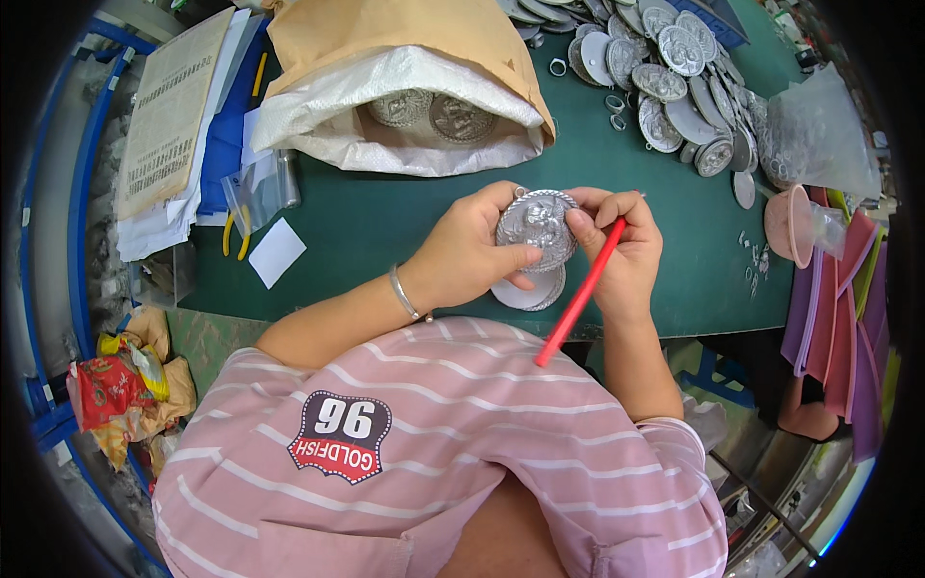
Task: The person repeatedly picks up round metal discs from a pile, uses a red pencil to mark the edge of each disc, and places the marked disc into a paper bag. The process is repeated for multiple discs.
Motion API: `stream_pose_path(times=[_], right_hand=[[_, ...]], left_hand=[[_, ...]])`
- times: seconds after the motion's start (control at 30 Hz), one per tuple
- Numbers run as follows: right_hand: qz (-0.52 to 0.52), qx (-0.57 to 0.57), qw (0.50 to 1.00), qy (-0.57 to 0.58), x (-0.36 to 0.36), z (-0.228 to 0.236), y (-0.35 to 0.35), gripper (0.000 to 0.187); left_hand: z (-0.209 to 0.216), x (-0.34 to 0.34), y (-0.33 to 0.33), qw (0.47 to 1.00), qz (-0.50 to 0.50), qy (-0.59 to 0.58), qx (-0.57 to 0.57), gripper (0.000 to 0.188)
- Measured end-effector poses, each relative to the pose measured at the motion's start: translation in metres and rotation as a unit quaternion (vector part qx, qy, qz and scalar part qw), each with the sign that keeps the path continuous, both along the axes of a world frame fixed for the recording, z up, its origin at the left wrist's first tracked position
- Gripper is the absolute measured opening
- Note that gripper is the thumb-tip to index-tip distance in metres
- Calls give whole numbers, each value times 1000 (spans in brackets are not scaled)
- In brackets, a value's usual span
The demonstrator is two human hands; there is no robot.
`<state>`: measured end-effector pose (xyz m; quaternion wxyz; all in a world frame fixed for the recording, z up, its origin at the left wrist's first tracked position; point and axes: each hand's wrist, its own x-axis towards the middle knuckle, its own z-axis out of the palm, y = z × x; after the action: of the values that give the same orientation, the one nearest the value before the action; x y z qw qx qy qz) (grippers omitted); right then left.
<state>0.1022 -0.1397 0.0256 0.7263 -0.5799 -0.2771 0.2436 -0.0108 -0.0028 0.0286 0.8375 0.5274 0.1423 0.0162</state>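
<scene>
My left hand (451, 252) is closed around the left edge of a round silver-grey metal medallion (536, 227), with the thumb across its lower face. The medallion has a raised relief, a rope-like rim and a small loop at the top. My right hand (624, 252) grips a long red stick (582, 297), which slants down toward my shirt; its far end is mostly hidden by the fingers. The right thumb and fingers also touch the medallion's right edge. Just under it a second medallion (530, 293) shows its plain pale back; whether it is held or lies on the table cannot be told.
On the green table (376, 222), an open paper sack (405, 29) with white lining holds medallions. A medallion heap (674, 77) lies far right, near a clear plastic bag (824, 130) and a pink cup (790, 226). Papers (169, 116), yellow-handled pliers (231, 236) and a white card (277, 252) are left.
</scene>
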Motion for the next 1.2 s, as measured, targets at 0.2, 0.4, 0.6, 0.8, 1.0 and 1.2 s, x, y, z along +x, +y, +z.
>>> stream_pose_path(times=[0.2, 0.4, 0.6, 0.8, 1.0, 1.2], right_hand=[[2, 51, 999, 5, 1, -8, -3, 23], [5, 5, 999, 38, 4, -4, -1, 20], [-91, 4, 996, -23, 0, 6, 12, 15], [-111, -43, 987, -108, -1, 3, 4, 18], [-142, -49, 975, -163, -6, -8, 14, 19], [-149, -43, 973, -173, -4, -21, 19, 19]], left_hand=[[-3, -8, 0, 995, 65, 8, 79, 25], [-8, -4, -3, 962, 178, -66, 197, 14], [-8, -6, 4, 919, 177, -70, 346, 10], [-24, -2, 9, 847, 179, -95, 492, 9], [-29, -1, 6, 831, 194, -94, 512, 6], [-29, -1, 7, 839, 190, -88, 501, 5]])
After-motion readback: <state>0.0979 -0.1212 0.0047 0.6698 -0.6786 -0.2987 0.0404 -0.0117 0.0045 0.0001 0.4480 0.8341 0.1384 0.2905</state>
